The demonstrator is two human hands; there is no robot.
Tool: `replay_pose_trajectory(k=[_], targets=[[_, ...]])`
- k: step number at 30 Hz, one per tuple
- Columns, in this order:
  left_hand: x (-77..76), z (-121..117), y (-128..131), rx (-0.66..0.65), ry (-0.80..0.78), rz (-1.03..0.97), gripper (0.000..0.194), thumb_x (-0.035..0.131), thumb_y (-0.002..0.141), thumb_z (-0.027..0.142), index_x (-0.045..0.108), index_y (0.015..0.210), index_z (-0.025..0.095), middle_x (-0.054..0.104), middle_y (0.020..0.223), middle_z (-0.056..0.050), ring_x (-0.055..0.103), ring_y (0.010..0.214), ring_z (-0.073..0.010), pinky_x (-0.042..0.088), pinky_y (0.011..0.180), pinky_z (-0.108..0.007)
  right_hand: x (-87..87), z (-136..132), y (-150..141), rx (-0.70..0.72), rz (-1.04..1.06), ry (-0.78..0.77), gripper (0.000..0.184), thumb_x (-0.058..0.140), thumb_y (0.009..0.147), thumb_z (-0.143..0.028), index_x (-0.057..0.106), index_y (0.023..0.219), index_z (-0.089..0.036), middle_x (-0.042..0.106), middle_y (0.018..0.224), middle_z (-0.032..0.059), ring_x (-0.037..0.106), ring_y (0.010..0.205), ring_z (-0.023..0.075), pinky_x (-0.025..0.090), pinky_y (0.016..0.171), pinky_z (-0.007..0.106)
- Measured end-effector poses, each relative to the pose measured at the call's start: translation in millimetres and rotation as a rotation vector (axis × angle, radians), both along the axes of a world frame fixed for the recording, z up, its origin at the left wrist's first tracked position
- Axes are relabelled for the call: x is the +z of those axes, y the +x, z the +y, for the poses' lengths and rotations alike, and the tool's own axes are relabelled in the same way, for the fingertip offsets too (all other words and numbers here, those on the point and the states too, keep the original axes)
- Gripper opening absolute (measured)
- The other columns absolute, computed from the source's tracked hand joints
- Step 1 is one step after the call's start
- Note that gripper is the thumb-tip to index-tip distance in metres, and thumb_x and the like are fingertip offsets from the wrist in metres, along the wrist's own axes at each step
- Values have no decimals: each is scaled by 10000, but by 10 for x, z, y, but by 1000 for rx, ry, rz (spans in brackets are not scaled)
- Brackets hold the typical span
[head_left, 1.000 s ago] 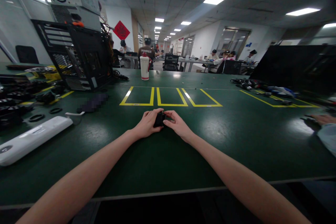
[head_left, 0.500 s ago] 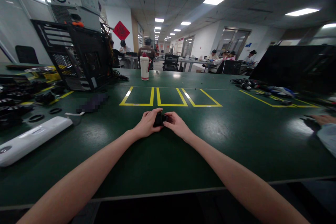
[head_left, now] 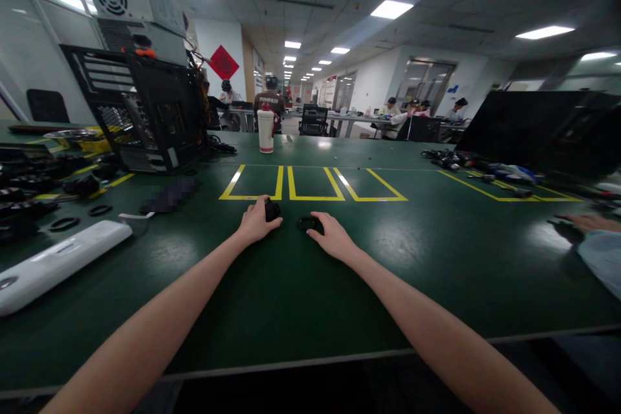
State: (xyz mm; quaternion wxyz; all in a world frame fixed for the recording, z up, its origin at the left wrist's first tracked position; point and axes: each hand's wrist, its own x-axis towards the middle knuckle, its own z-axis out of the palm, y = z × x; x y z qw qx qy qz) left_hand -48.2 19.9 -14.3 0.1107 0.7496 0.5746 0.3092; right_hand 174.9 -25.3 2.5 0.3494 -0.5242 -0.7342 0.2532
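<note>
My left hand (head_left: 255, 222) is closed round a small black part (head_left: 272, 209) on the green table (head_left: 301, 284), just below the leftmost yellow box (head_left: 253, 184). My right hand (head_left: 330, 236) rests a little to the right, its fingers curled on a small black ring-shaped piece (head_left: 309, 224) that lies on the table. A short gap separates the two hands and the two black pieces.
A white flat device (head_left: 53, 265) lies at the left with black rings (head_left: 99, 210) beside it. An open black computer case (head_left: 145, 113) stands at the back left, a white bottle (head_left: 265, 131) behind the yellow boxes. Another person's hand and sleeve (head_left: 594, 239) are at the right edge.
Both hands held one black object together; now they have drawn apart, the left moving left with one black piece, the right staying with a ring-shaped piece. The camera tilted slightly.
</note>
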Motion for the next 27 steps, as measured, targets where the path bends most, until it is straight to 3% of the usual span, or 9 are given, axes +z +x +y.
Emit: replay_pose_trajectory(k=[4,8,12,16,20,24,27], targets=[[1,77,-77,76,-12,-2,656,558,688,474,260,1202,197,495,1065,-148,533,954,-304,439,750,-438,-16,30,13,44,-58,32,531,587,697,-365,443,1183,-209,469,1223,74,375,1171,252,257,988,445],[37,50,-61,129,-77,0,675,579,679,442,250,1217,202,486,1090,-146,500,1009,-313,419,811,-429,4,25,4,63,-161,50,475,522,754,-314,410,1205,-213,485,1203,49,427,1130,203,322,958,381],[82,-136,-114,47,-155,-48,673,571,688,432,237,1229,212,479,1088,-144,522,974,-291,450,772,-405,45,-11,63,-27,-216,52,425,487,774,-280,427,1183,-178,483,1189,72,450,1102,201,362,926,352],[176,-613,-292,-102,-161,-71,658,561,697,411,232,1234,218,466,1115,-122,517,992,-258,444,817,-401,113,-198,204,-70,-241,13,384,468,781,-260,448,1154,-168,492,1165,84,460,1087,211,372,916,356],[239,-1287,-611,-167,-158,-47,616,539,717,378,225,1230,245,455,1163,-86,478,1070,-244,371,931,-433,213,-658,319,14,-251,-29,392,468,781,-257,441,1168,-196,493,1161,72,463,1080,213,366,924,371],[96,-1820,-1078,-128,-131,-1,628,533,715,369,192,1238,301,479,1176,-63,474,1094,-257,364,952,-436,283,-1216,230,57,-144,-68,386,455,794,-266,418,1176,-220,491,1163,59,489,1042,184,383,915,344],[-101,-2083,-1440,-30,-5,23,630,486,710,426,142,1238,435,532,1132,7,514,1044,-277,422,880,-494,316,-1524,-67,166,-72,-115,420,495,770,-242,403,1181,-234,527,1107,47,527,968,162,422,871,311]])
